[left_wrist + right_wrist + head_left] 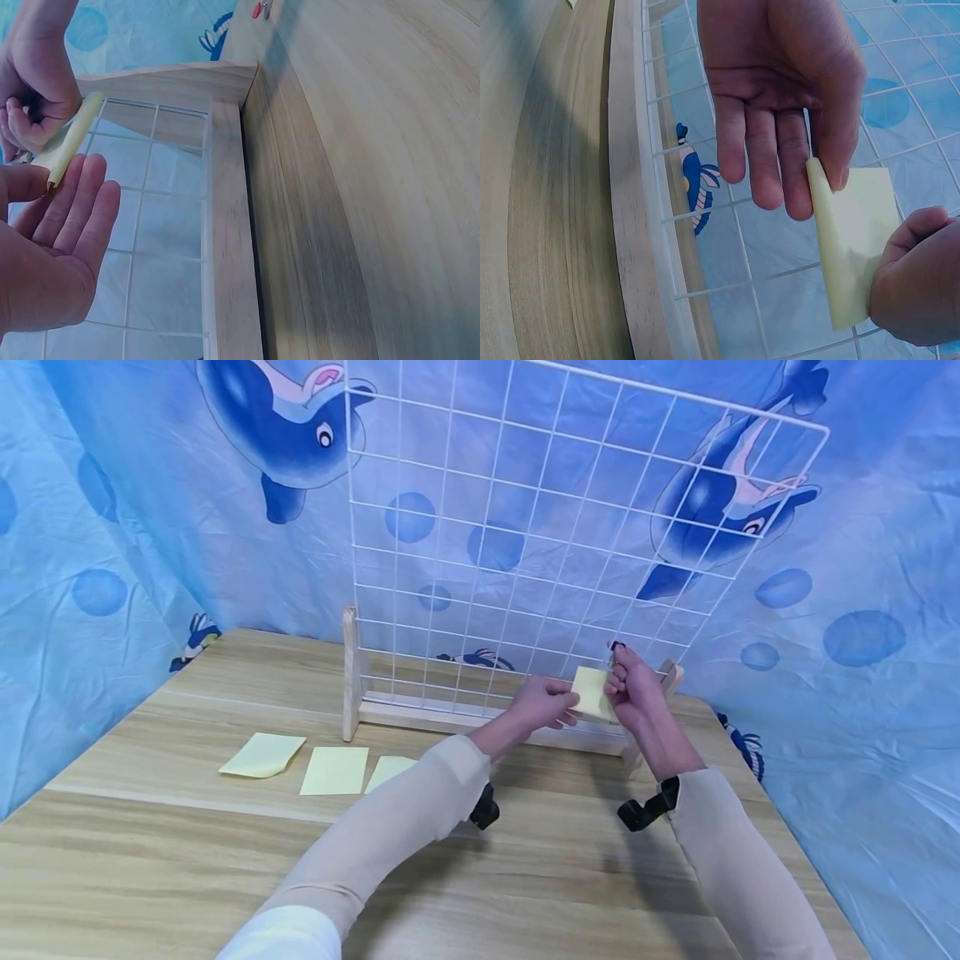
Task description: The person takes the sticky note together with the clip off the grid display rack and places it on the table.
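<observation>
My left hand (543, 702) pinches the left edge of a pale yellow sticky note (592, 693) between thumb and fingers, its other fingers stretched out behind the note, as the right wrist view shows. The note (859, 232) is held in front of the lower right of a white wire grid (750, 281), one edge curling. My right hand (633, 689) is curled at the note's right edge. Between its thumb and index finger it pinches a small black clip (617, 646), too small to make out well. In the left wrist view the right hand (41, 90) hides the clip.
The grid stands in a wooden base (450, 717) with upright side posts (350, 672). Three more yellow sticky notes (333, 770) lie at left on the wooden table (187, 860), one partly behind the left sleeve. A small red thing (258, 9) lies at the left wrist view's top. A blue dolphin curtain (862, 735) hangs behind.
</observation>
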Action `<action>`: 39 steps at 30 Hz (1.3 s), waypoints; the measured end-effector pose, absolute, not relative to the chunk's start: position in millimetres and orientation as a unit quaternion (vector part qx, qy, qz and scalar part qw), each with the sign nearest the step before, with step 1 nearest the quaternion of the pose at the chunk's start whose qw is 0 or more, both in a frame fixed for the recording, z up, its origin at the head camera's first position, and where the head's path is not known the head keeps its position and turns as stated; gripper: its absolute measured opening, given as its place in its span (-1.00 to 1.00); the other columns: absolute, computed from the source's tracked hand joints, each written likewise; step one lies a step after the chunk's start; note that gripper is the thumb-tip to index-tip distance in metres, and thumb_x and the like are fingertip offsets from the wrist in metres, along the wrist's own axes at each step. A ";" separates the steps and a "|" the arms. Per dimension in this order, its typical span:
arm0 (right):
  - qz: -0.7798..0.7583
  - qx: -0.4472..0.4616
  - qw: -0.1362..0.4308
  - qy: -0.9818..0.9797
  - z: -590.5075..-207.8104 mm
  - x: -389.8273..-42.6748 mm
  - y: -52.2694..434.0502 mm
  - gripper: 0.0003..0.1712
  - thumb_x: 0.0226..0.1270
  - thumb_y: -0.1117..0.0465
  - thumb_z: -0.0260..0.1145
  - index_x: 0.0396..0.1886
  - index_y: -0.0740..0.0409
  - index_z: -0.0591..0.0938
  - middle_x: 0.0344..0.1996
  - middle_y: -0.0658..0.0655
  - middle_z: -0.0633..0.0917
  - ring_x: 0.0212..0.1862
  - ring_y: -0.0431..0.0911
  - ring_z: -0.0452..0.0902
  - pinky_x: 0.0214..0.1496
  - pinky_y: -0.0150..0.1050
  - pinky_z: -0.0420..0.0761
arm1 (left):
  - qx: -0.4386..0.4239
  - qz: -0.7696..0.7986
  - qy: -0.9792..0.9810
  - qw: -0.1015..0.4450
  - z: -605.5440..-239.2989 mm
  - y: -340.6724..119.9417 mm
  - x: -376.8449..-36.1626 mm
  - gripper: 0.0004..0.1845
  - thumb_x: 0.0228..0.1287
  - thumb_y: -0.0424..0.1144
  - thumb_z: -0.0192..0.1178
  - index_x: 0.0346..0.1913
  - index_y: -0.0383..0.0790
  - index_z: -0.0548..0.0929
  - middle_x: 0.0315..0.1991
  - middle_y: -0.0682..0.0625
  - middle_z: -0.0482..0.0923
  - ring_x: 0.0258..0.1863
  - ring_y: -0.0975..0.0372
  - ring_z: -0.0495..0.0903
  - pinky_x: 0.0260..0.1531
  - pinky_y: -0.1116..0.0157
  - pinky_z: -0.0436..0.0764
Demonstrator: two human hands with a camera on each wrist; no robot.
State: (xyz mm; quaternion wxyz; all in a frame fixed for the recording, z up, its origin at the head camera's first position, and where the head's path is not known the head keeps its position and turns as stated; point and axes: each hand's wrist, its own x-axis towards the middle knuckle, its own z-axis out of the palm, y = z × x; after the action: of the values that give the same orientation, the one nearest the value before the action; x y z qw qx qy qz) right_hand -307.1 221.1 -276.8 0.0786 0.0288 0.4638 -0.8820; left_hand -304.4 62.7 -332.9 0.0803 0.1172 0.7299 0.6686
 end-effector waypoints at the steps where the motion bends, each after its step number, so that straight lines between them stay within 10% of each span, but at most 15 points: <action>1: -0.882 0.031 0.075 0.464 -277.1 -307.6 221.1 -0.90 0.55 0.18 -0.05 -0.12 0.08 0.37 -0.74 -0.07 0.25 -0.75 -0.29 0.15 -0.69 -0.52 0.19 | 0.117 0.668 0.731 0.081 -333.0 62.0 -303.9 -0.70 0.31 -0.33 0.17 0.05 -0.37 0.64 -0.31 -0.21 0.72 -0.42 0.12 0.73 -0.43 0.30 0.72; 39: -0.909 0.003 0.079 0.409 -268.8 -290.6 224.2 -0.89 0.54 0.17 -0.01 -0.08 0.07 0.39 -0.75 -0.04 0.31 -0.75 -0.26 0.20 -0.67 -0.50 0.30 | 0.149 0.642 0.745 0.098 -338.2 26.6 -294.4 -0.70 0.35 -0.32 0.12 0.06 -0.40 0.62 -0.21 -0.24 0.71 -0.34 0.10 0.74 -0.31 0.24 0.73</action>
State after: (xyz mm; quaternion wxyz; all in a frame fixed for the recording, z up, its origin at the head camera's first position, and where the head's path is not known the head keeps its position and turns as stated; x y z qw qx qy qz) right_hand -290.6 224.2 -268.8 0.0791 0.0032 0.4094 -0.9089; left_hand -294.4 26.6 -338.2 0.0984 0.1493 0.7453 0.6423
